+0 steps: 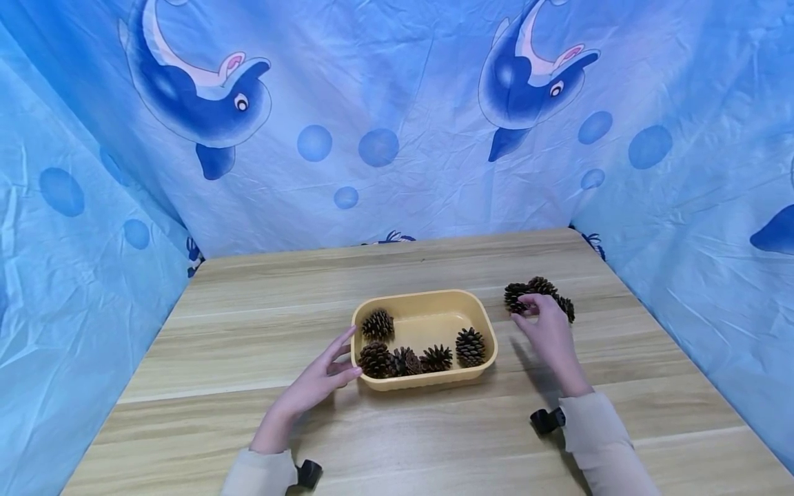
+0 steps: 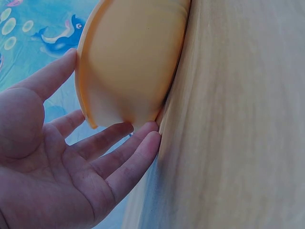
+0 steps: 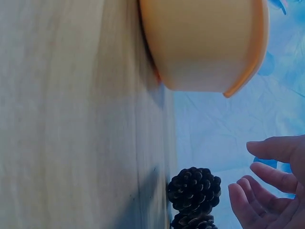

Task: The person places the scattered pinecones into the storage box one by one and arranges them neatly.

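Observation:
A yellow plastic basin (image 1: pixel 434 377) stands on the table with several pine cones (image 1: pixel 470 346) along its left and near sides. At its left end is my left hand (image 1: pixel 315 383), fingertips resting against the rim and outer wall; the left wrist view shows the fingers (image 2: pixel 128 167) spread at the basin's end. To the right of the basin lies a small cluster of pine cones (image 1: pixel 542 285). My right hand (image 1: pixel 548 332) hovers over that cluster, thumb and fingers apart. In the right wrist view nothing is between those fingers, and a dark pine cone (image 3: pixel 194 190) sits beside them.
The wood-grain table (image 1: pixel 248 331) carries the basin and the cones. A blue curtain (image 1: pixel 422 200) with dolphin prints hangs behind the table and along both sides. A small black wrist camera (image 1: pixel 308 474) sits below my left hand, another (image 1: pixel 547 421) near my right cuff.

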`<control>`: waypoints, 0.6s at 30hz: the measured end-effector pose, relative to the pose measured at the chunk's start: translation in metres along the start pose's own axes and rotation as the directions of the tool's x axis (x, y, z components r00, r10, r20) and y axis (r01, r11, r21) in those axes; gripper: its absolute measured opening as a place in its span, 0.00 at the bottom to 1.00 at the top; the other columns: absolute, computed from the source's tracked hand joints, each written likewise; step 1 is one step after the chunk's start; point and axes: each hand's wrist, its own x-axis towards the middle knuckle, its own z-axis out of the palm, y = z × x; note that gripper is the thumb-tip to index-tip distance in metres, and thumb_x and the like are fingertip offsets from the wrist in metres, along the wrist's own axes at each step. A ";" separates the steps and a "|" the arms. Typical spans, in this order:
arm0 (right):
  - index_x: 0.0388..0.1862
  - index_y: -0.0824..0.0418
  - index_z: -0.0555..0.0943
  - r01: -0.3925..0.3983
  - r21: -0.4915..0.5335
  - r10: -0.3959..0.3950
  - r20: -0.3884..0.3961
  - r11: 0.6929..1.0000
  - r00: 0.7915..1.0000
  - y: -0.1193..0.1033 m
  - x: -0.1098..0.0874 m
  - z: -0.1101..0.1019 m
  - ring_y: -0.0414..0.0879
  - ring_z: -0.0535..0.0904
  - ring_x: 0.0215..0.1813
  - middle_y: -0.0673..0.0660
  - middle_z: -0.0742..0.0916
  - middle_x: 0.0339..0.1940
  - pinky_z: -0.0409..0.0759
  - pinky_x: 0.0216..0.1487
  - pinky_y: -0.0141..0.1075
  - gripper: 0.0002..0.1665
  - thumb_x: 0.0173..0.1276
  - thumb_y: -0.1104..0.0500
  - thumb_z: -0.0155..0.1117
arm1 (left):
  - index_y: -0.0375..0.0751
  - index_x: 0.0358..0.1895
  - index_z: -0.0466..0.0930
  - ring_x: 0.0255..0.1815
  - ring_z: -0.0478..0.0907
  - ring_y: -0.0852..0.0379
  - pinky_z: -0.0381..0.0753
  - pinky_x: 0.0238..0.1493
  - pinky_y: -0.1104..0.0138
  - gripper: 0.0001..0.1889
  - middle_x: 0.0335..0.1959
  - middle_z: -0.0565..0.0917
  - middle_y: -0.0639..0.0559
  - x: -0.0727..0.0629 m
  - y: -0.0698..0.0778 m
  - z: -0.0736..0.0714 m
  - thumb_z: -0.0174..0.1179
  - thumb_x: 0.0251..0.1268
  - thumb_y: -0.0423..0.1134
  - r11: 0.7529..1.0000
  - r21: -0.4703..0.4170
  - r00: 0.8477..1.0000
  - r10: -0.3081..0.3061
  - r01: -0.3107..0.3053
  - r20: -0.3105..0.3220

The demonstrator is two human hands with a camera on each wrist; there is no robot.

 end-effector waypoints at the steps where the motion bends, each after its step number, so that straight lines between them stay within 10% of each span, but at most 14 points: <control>1: 0.53 0.69 0.78 0.001 0.000 -0.001 -0.006 1.000 1.000 0.001 0.001 0.000 0.61 0.81 0.47 0.69 0.81 0.50 0.77 0.52 0.55 0.22 0.62 0.62 0.68 | 0.53 0.79 0.43 0.66 0.67 0.28 0.78 0.60 0.46 0.42 0.72 0.57 0.25 0.000 0.000 0.000 0.59 0.68 0.43 1.000 0.001 1.000 0.001 -0.001 0.000; 18: 0.61 0.68 0.74 -0.027 -0.080 0.024 -0.035 0.996 0.999 0.009 0.012 0.004 0.61 0.79 0.48 0.71 0.77 0.54 0.78 0.45 0.54 0.28 0.62 0.62 0.68 | 0.53 0.79 0.43 0.66 0.67 0.27 0.78 0.61 0.46 0.42 0.72 0.57 0.25 0.000 0.000 0.001 0.59 0.67 0.43 1.000 0.007 1.000 0.001 -0.001 -0.005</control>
